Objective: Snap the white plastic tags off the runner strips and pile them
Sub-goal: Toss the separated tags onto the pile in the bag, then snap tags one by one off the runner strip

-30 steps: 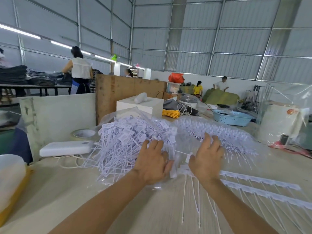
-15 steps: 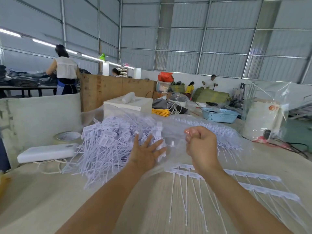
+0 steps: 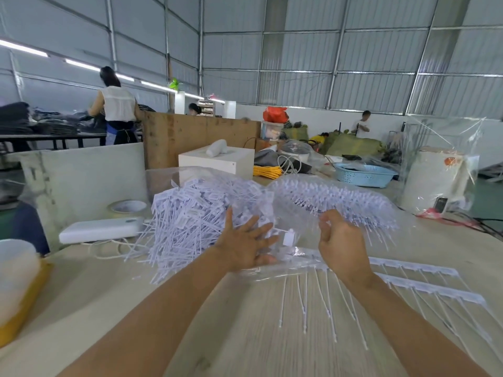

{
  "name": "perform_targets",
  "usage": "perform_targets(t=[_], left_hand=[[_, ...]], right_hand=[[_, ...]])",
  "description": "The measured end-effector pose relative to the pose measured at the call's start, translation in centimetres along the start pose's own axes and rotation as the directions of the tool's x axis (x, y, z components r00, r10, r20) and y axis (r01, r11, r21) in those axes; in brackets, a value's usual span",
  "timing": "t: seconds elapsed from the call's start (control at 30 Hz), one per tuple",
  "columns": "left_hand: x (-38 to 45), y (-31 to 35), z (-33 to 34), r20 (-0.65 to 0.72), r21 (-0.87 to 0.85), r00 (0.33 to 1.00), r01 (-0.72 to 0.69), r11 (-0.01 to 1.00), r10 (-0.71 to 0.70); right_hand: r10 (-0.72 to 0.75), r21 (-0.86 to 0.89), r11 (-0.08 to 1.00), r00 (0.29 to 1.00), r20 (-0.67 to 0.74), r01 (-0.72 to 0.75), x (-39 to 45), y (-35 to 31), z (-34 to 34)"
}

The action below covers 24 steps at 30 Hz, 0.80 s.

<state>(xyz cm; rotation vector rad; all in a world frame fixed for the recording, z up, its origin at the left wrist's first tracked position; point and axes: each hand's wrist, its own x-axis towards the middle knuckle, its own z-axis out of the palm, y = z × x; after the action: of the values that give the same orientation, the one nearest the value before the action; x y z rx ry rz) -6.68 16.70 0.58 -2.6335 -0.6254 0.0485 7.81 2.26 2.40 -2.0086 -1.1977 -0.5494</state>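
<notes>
**Hands at the tag pile**

Left hand lies flat, fingers spread, against the pile of loose white tags. Right hand is curled; whether it grips anything cannot be told. One tag sits between the fingertips of both; runner strips lie beside the right wrist

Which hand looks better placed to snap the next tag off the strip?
Probably the right hand: it hovers curled just above the strip, beside a loose tag. The left hand lies spread against the pile.
</notes>
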Motion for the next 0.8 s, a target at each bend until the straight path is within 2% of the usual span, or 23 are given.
perform_targets(t=[0.1,0.17,0.2,0.33,0.43,0.5,0.53,0.57,0.63,0.67,0.73,0.8], left_hand=[[-0.6,-0.6,-1.4,-0.116,-0.159,0.993,-0.042,0.986,0.023],[-1.4,-1.1,-1.6,-0.117,-0.288,0.993,-0.034,0.957,0.0],[-1.7,-1.3,-1.5,-0.085,-0.271,0.996,-0.025,0.962,0.002],[-2.8,-1.2,0.0,0.031,-0.008,0.999,-0.026,1.0,0.027],[-3.1,-1.0,-0.6,0.011,0.008,1.0,0.025,1.0,-0.025],[-3.3,-0.5,-1.9,-0.088,0.008,0.994,0.06,0.998,-0.059],[-3.3,-0.1,-2.6,-0.234,-0.011,0.971,0.05,0.999,-0.051],[-3.4,0.6,-3.3,-0.429,-0.028,0.903,0.008,1.0,-0.02],[-3.4,2.6,-4.8,-0.758,-0.039,0.649,-0.142,0.989,0.064],[-3.4,4.0,-5.5,-0.82,-0.073,0.567,-0.248,0.966,0.084],[-3.0,7.8,-6.7,-0.784,-0.122,0.585,-0.473,0.873,0.208],[-1.5,11.9,-6.8,-0.699,-0.203,0.621,-0.647,0.735,0.354]], right_hand=[[0.024,-0.022,0.999,0.999,0.03,-0.024,0.3,0.4,-0.5],[0.021,-0.03,0.999,0.998,0.06,-0.019,0.3,0.4,-1.0],[0.005,-0.04,0.999,0.997,0.081,-0.002,0.2,0.4,-1.2],[-0.07,0.004,0.997,0.968,0.239,0.072,-1.0,-0.5,-1.8],[-0.06,0.111,0.993,0.951,0.303,0.027,-1.9,0.5,-2.9],[-0.01,0.105,0.994,0.954,0.301,-0.023,-2.2,3.2,-3.7],[0.035,0.074,0.996,0.955,0.294,-0.059,-2.3,5.2,-4.2],[0.093,0.016,0.995,0.953,0.287,-0.101,-2.5,7.5,-4.8],[0.213,-0.156,0.972,0.938,0.273,-0.175,-3.1,12.4,-6.3],[0.262,-0.255,0.947,0.925,0.274,-0.193,-3.6,14.7,-7.0],[0.358,-0.419,0.885,0.875,0.327,-0.206,-4.9,18.4,-8.1],[0.446,-0.495,0.842,0.791,0.42,-0.212,-5.9,20.2,-8.5]])
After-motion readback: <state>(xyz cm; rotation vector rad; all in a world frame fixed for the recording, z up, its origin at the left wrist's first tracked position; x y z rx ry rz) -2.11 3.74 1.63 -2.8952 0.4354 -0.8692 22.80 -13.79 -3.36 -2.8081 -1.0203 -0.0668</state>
